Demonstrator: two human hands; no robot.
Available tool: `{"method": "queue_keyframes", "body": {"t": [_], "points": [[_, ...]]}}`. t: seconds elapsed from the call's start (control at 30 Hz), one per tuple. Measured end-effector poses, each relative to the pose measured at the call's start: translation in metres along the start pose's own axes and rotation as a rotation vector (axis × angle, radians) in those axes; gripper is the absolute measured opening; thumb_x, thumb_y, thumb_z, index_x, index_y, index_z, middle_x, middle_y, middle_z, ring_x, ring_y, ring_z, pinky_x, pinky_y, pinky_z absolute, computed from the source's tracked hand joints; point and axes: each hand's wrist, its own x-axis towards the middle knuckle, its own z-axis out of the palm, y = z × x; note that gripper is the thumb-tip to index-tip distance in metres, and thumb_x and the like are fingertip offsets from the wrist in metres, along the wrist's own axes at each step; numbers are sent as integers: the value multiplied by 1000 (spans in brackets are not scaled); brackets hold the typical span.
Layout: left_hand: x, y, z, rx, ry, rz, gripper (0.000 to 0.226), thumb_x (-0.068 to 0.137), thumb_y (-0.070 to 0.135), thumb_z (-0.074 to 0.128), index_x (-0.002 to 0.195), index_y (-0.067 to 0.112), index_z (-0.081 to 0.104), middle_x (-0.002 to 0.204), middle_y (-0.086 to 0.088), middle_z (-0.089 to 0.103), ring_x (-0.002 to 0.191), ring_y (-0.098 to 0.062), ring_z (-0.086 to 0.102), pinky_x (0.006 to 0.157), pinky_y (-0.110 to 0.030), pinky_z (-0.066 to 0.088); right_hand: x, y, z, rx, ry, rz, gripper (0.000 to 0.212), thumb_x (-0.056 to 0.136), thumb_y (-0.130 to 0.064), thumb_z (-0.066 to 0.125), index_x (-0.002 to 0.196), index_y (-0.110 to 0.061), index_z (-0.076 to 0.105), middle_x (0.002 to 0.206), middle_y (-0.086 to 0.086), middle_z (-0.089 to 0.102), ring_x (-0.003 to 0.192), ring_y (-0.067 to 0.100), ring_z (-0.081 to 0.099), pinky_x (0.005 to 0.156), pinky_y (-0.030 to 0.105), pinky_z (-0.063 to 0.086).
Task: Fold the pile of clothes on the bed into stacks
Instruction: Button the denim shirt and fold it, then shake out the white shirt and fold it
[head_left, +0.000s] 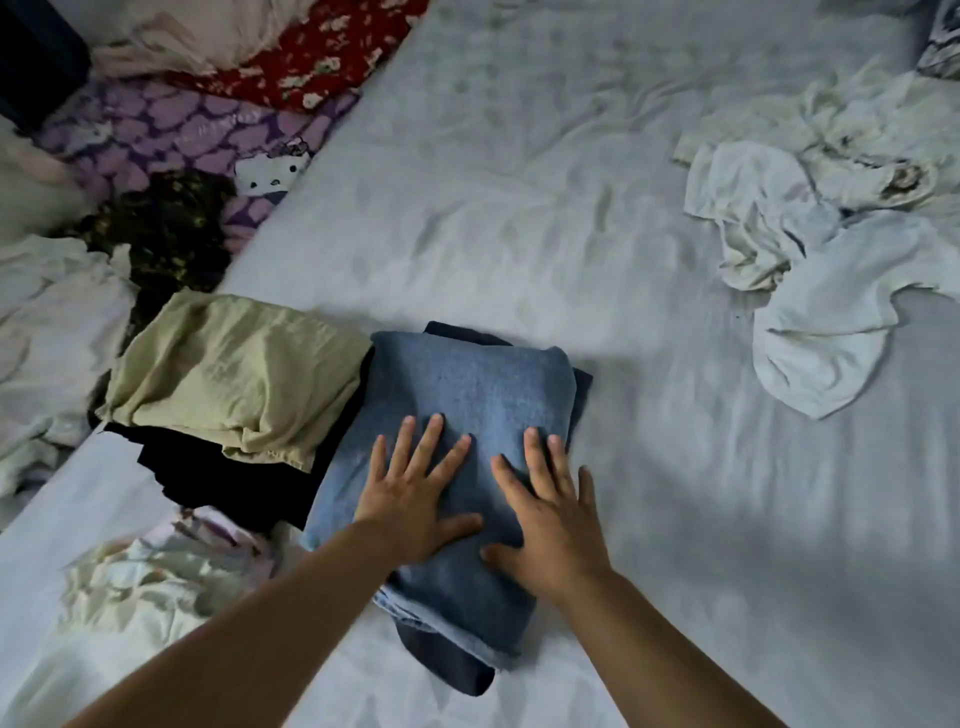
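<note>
A folded blue denim garment (467, 384) lies on top of a darker folded piece (447, 660) near the middle of the bed. My left hand (415, 493) and my right hand (545, 514) both press flat on the denim with fingers straight and spread. Left of it sits a stack with a folded pale green garment (234, 369) over a black one (218, 473). A heap of unfolded white clothes (810, 218) lies at the right of the bed.
The pale grey bedsheet (519, 182) spreads wide beyond the stacks. Crumpled white and pink clothes (145, 577) lie at the lower left. Red floral, purple cartoon-print and dark patterned fabrics (171, 130) crowd the upper left, beside more white cloth (47, 312).
</note>
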Motion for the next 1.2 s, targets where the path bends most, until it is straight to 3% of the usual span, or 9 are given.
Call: {"method": "queue_keyframes", "body": {"t": [0.07, 0.2, 0.37, 0.47, 0.63, 0.7, 0.8, 0.93, 1.2], "points": [[6, 0, 27, -33, 99, -13, 101, 53, 94, -13, 139, 44, -28, 152, 2, -30, 141, -27, -14, 111, -51, -5, 10, 5, 18, -51, 22, 11, 93, 81, -63, 52, 150, -31, -2, 155, 3, -26, 141, 23, -25, 114, 54, -2], [16, 1, 61, -88, 166, -37, 89, 76, 87, 8, 149, 37, 2, 159, -1, -7, 139, -35, 20, 107, -55, 8, 19, 16, 51, -37, 8, 69, 80, 70, -74, 32, 134, -28, 43, 146, 8, 42, 135, 27, 30, 92, 56, 43], [26, -1, 77, -66, 238, -10, 86, 79, 84, 8, 150, 35, 0, 159, -3, -8, 138, -32, 18, 107, -54, 7, 27, 23, 67, -27, 64, -5, 76, 74, -73, 33, 132, -29, 51, 146, 8, 42, 136, 27, 27, 92, 51, 45], [24, -1, 69, -32, 181, -18, 88, 78, 84, 11, 150, 35, 6, 159, -3, -5, 137, -33, 21, 108, -50, 6, 22, 35, 43, 134, 8, -104, 85, 72, -71, 25, 144, -28, 37, 156, -3, 8, 146, 20, 0, 110, 43, 31], [21, 48, 17, -280, 390, -87, 71, 79, 69, 36, 123, 15, 50, 141, -14, 35, 133, -34, 27, 109, -48, 10, -14, 91, -8, 368, 233, 65, 47, 81, -40, 45, 118, -18, 65, 126, 4, 62, 102, 19, 66, 78, 28, 54], [26, 91, 4, -334, 487, 55, 64, 78, 56, 44, 126, 13, 47, 147, -15, 32, 136, -35, 26, 112, -45, 12, -25, 122, -19, 365, 298, 162, 39, 80, -28, 56, 114, -12, 67, 123, 10, 63, 103, 24, 66, 80, 33, 54], [51, 172, -14, -269, 259, 319, 89, 78, 60, 48, 147, 11, 19, 156, -5, -20, 145, -30, 1, 116, -38, 6, -40, 175, -45, 281, 333, 339, 47, 91, -22, 57, 136, -14, 49, 148, 8, 38, 133, 21, 43, 103, 29, 37], [85, 233, -4, -313, -302, 28, 135, 62, 70, 68, 142, 24, -31, 138, -16, -49, 130, -35, -41, 113, -52, -12, -44, 231, -67, 155, 237, 447, 55, 96, -32, 46, 147, -21, 28, 157, 4, 14, 142, 17, 21, 110, 25, 23], [108, 260, 3, -93, -405, -125, 143, 62, 61, 75, 135, 14, -39, 129, -26, -52, 132, -45, -34, 112, -59, 2, 12, 303, -84, 83, 234, 512, 73, 93, -26, 51, 151, -27, 7, 158, 10, -14, 136, 27, 30, 95, 32, 41]]}}
